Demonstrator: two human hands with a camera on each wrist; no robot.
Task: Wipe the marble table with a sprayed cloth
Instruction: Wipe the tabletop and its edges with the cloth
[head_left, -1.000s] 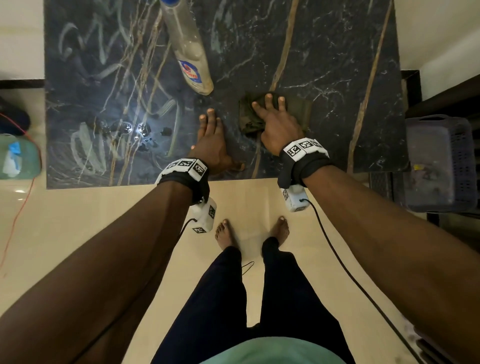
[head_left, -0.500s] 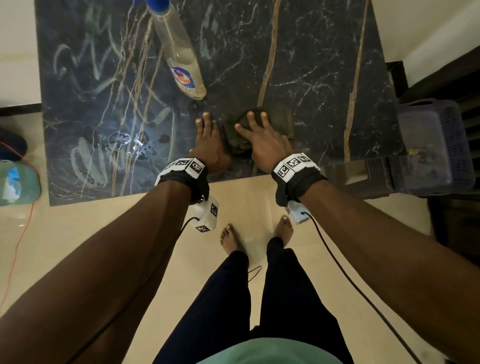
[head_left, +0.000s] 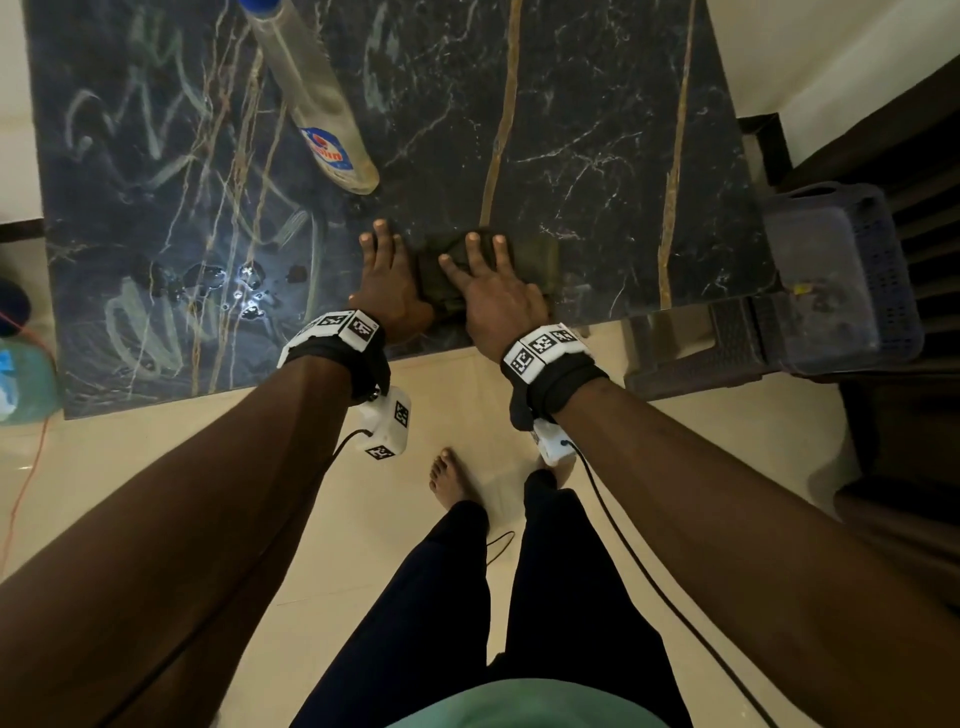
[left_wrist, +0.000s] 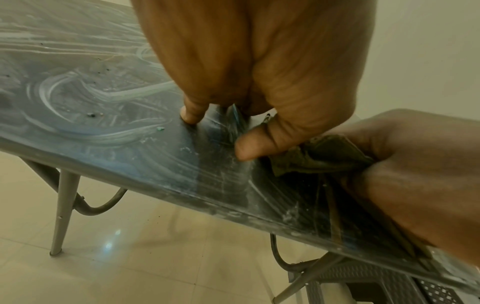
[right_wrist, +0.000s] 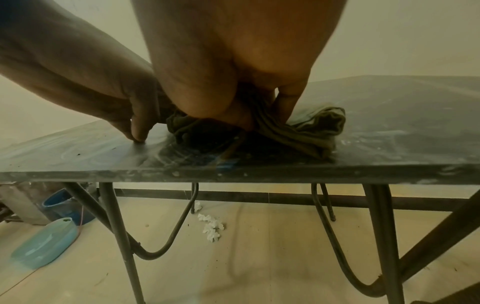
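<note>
Cloth and right hand have slid toward the table's near edge, now just beside the left hand.

The right hand (head_left: 496, 299) presses the bunched olive cloth (head_left: 530, 257) flat with spread fingers; the left hand (head_left: 387, 283) rests open on the marble table (head_left: 597, 130), bracing. Mid-wipe, it seems: next calls for a sweep left into the chalky smears (and droplets). A bottle (head_left: 317, 98) lies toward the far edge; a basket (head_left: 841, 275) sits off the right edge, on tiled floor.

The bottle (head_left: 311, 98) top is cut off; the cloth (head_left: 530, 254) lies mostly hidden, seemingly bunched.
</note>
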